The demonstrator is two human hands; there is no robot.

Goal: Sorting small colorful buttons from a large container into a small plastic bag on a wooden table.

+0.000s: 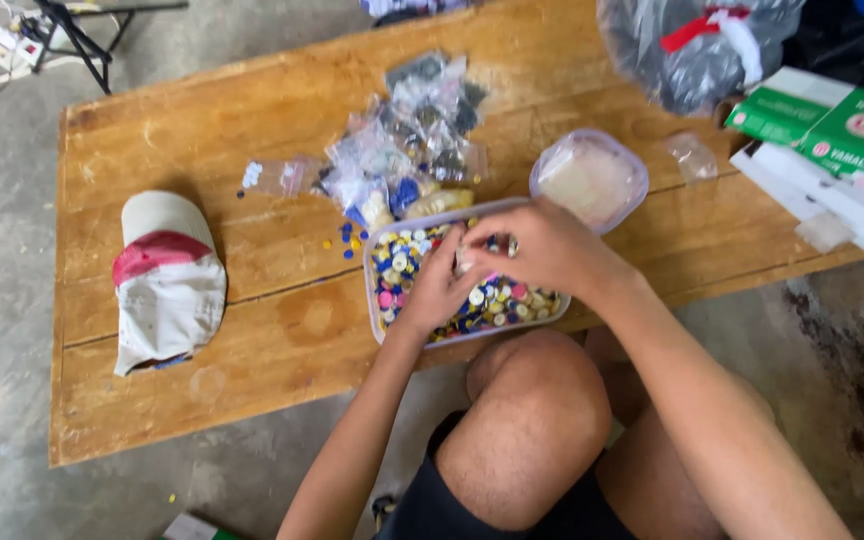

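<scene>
Both hands curl over the button tub.

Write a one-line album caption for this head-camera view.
Both hands, left hand and right hand, dig among colourful buttons in a clear plastic tub on a low wooden table.

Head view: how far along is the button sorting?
Done: a pile of small clear filled bags lies on the wooden table. In hand: left hand and right hand work in the clear plastic tub of mixed coloured buttons. Left: the tub looks nearly full.
</scene>
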